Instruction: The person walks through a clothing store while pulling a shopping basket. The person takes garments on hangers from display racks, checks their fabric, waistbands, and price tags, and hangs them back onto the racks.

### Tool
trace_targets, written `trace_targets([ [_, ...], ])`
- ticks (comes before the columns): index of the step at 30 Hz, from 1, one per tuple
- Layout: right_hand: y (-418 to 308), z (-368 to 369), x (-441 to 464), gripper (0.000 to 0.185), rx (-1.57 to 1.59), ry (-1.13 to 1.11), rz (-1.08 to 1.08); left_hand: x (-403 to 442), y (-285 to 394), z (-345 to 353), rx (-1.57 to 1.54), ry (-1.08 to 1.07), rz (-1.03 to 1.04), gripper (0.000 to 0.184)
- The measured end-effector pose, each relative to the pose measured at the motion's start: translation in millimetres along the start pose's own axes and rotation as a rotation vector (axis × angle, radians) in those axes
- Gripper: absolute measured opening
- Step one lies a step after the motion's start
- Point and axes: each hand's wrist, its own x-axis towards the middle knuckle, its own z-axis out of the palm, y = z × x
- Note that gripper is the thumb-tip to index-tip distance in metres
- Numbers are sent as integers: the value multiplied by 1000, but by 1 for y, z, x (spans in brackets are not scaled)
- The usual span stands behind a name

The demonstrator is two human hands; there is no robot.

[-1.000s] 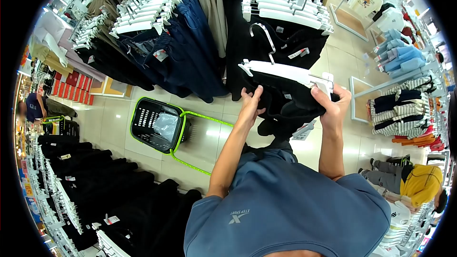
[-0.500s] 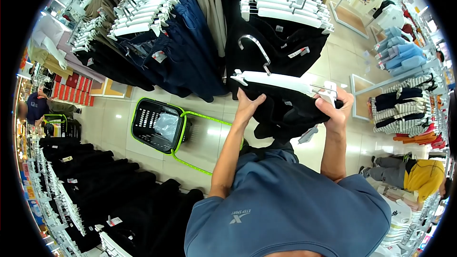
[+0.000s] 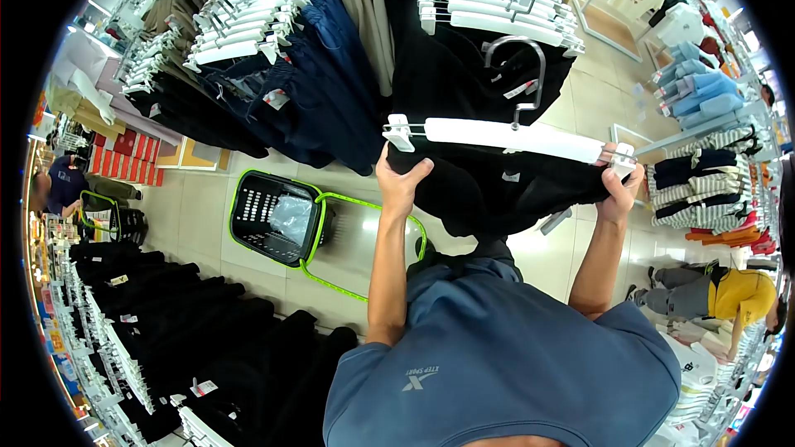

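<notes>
In front of my chest hangs a pair of black trousers [image 3: 497,186] on a white clip hanger [image 3: 513,136] with a metal hook. My left hand [image 3: 399,186] grips the waistband's left end just below the left clip, thumb on the near side and fingers hidden behind the cloth. At the other end, my right hand [image 3: 619,193] closes round the hanger's right clip and the waistband there. A grey tag [image 3: 553,222] dangles under the cloth near my right hand. Right behind the hanger is a rack of black trousers [image 3: 447,74] on white hangers.
A black shopping basket [image 3: 273,219] with a green rim and long green handle stands on the floor to my left, a clear plastic bag inside. Blue trousers [image 3: 306,91] hang beyond it, black garments [image 3: 207,306] lower left. A person in yellow [image 3: 741,294] is at right, another [image 3: 66,186] far left.
The hanger has come nearly level and its hook has swung to the right. My hands have moved farther apart, so the waistband is spread wider. The person in yellow has shifted posture.
</notes>
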Motion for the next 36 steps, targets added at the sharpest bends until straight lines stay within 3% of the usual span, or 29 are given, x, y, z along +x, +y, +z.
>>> trace_targets([
  [4,25,-31,-3,43,-74,158,37,-3,28,24,-28,34,144,31],
  [7,34,-37,1,32,-227,251,112,-19,28,23,370,-86,431,38],
  [8,40,-37,2,28,-276,294,127,-22,30,39,62,-221,358,40],
  [9,43,-32,3,29,-125,281,133,-20,42,54,122,-384,574,38],
  [11,47,-26,2,31,-164,333,201,-27,43,72,102,-433,665,36],
  [15,66,-21,-23,48,-461,382,245,-26,55,103,228,-228,792,43],
  [17,48,-4,-38,51,-166,448,470,-24,53,106,197,-159,816,43],
  [19,33,0,-56,52,405,425,691,-26,54,108,217,-100,869,43],
  [22,9,23,-65,52,743,533,1011,-29,55,107,281,-42,939,44],
  [25,-5,50,-66,53,1029,511,1132,-32,54,104,330,-60,950,46],
  [29,4,70,-81,50,1584,56,944,-32,48,103,328,-74,938,44],
  [30,-1,70,-77,48,1463,127,994,-35,52,100,350,-100,933,44],
  [31,-4,73,-69,49,1049,272,1051,-37,56,97,373,-126,927,43],
  [33,-16,79,-53,52,970,318,1042,-40,65,98,443,-207,954,39],
  [35,7,59,-53,51,1230,-41,909,-48,63,89,498,-351,967,34],
  [36,5,62,-50,51,1176,-14,852,-52,61,88,499,-418,979,43],
])
